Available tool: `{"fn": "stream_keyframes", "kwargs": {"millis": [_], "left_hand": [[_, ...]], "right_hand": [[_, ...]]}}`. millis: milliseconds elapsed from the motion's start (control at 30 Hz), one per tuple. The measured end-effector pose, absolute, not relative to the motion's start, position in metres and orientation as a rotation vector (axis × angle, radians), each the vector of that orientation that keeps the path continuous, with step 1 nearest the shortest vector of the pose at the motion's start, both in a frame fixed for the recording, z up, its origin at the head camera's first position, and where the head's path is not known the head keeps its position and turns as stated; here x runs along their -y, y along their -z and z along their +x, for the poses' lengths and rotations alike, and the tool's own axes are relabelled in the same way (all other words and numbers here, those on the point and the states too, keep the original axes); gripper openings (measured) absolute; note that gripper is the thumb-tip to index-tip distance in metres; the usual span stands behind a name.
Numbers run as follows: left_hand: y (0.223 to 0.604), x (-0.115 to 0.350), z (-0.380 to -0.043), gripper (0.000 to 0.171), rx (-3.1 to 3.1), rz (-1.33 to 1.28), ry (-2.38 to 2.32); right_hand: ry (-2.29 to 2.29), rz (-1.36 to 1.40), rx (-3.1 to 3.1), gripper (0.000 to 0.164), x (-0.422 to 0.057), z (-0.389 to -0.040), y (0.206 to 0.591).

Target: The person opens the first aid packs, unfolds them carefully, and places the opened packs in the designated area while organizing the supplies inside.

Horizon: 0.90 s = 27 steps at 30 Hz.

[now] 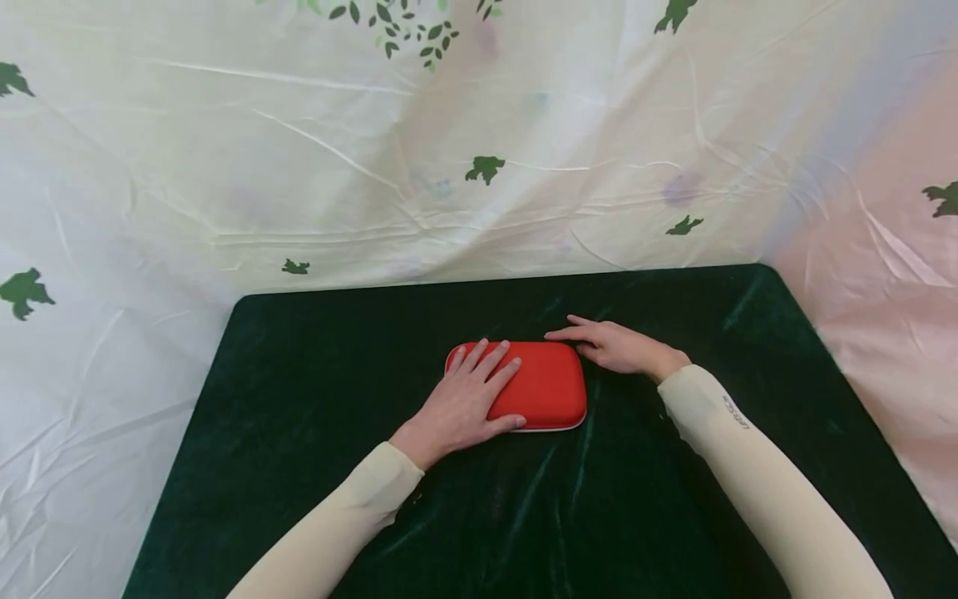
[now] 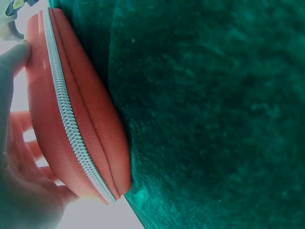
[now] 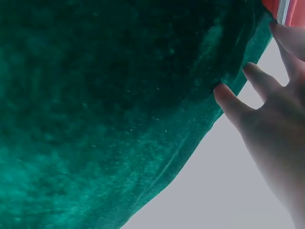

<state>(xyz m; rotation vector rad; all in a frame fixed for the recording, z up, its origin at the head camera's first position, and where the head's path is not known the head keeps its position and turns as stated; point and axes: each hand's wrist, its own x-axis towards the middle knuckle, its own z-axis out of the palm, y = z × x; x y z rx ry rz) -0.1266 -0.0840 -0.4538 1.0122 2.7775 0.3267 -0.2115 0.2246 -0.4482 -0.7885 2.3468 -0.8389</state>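
Note:
A red zip-up case (image 1: 546,383) with rounded corners lies on the dark green cloth. My left hand (image 1: 466,403) rests across its left part, fingers spread over the top and thumb along the near edge. The silver zipper (image 2: 71,124) runs around its side in the left wrist view, beside the left thumb (image 2: 18,55). At the far right corner of the case is my right hand (image 1: 617,345), its index fingertip right at the far edge and its other fingers extended. In the right wrist view, a corner of the case (image 3: 298,12) appears by those fingertips; no zipper pull shows.
The green velvet-like cloth (image 1: 322,374) covers a table with rounded far corners. Behind it hangs a pale curtain (image 1: 337,183) with green leaf and bird-like shapes, its pinkish side (image 1: 883,249) at the right. Both arms wear cream sleeves (image 1: 748,466).

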Motion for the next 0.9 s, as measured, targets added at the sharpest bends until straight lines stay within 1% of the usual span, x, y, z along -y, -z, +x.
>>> {"fn": "stream_keyframes", "kwargs": {"millis": [167, 300, 500, 567, 700, 767, 800, 900], "left_hand": [[0.453, 0.084, -0.125, 0.087, -2.778, 1.007, -0.339], [0.453, 0.084, -0.124, 0.087, -2.780, 1.013, -0.360], [0.455, 0.084, -0.120, 0.087, -2.795, 1.021, -0.382], [0.456, 0.083, -0.118, 0.087, -2.801, 1.018, -0.383], [0.457, 0.082, -0.115, 0.087, -2.813, 1.007, -0.376], [0.458, 0.081, -0.114, 0.087, -2.813, 1.001, -0.374], [0.458, 0.081, -0.113, 0.087, -2.813, 1.000, -0.377], [0.458, 0.080, -0.111, 0.087, -2.811, 0.998, -0.383]], "right_hand": [[0.816, -0.768, -2.332, 0.051, -0.223, -0.214, 0.445], [0.789, -0.788, -2.357, 0.045, -0.224, -0.216, 0.445], [0.776, -0.895, -2.403, 0.037, -0.224, -0.219, 0.449], [0.773, -0.941, -2.416, 0.037, -0.223, -0.220, 0.449], [0.815, -1.079, -2.431, 0.042, -0.239, -0.245, 0.496], [0.821, -1.128, -2.438, 0.040, -0.247, -0.255, 0.516], [0.821, -1.155, -2.436, 0.038, -0.250, -0.257, 0.520], [0.810, -1.154, -2.448, 0.030, -0.246, -0.250, 0.506]]}}
